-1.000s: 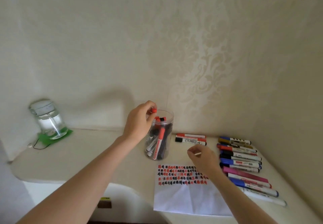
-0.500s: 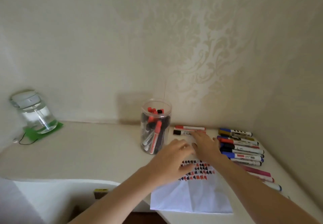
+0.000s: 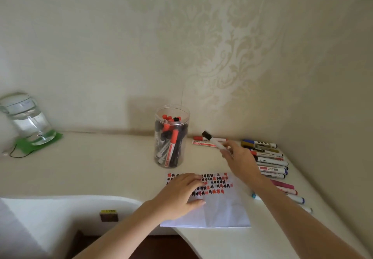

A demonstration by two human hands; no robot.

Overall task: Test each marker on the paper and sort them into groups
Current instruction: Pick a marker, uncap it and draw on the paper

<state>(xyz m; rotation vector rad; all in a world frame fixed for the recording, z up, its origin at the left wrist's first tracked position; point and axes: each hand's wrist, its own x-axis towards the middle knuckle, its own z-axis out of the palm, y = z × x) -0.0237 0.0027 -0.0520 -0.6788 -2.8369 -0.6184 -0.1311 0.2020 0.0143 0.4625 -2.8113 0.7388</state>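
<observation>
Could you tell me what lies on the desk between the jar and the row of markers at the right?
In the head view, two red markers lie there, and the right hand lifts a black-capped marker over them.

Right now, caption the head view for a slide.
Left hand presses the marked paper flat while right hand lifts a black-capped marker beside the jar.
</observation>
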